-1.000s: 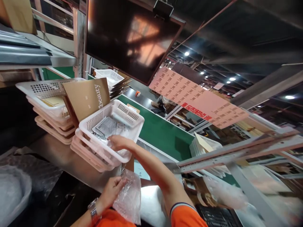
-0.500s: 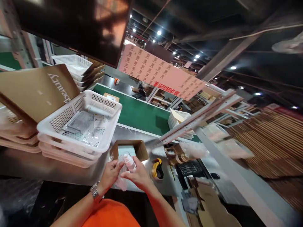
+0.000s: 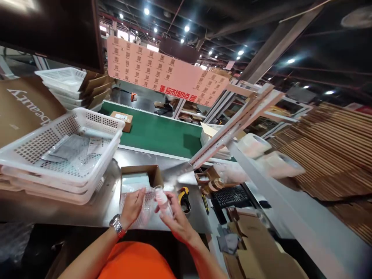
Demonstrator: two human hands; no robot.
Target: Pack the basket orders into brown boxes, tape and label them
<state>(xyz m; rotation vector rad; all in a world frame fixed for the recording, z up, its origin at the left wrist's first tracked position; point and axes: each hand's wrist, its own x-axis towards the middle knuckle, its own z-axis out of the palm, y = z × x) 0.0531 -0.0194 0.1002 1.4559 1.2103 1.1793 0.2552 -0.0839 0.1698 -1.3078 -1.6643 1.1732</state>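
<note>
My right hand (image 3: 176, 219) grips a small pink bottle with a clear cap (image 3: 161, 198) over the steel worktop. My left hand (image 3: 132, 205), a watch on its wrist, pinches a sheet of bubble wrap (image 3: 145, 207) that lies against the bottle. Just behind both hands stands an open cardboard box (image 3: 139, 176) with a pale item inside.
A stack of white perforated baskets (image 3: 62, 155) with packets inside stands at the left. A tape dispenser (image 3: 184, 193), a keyboard (image 3: 231, 195) and cardboard scraps lie to the right. A green conveyor (image 3: 157, 133) carrying a small box runs behind. A slanted metal rail (image 3: 235, 124) crosses above.
My right hand left the basket and came down to the bottle; both hands now hold bottle and bubble wrap in front of the open box. My head swung to the right.
</note>
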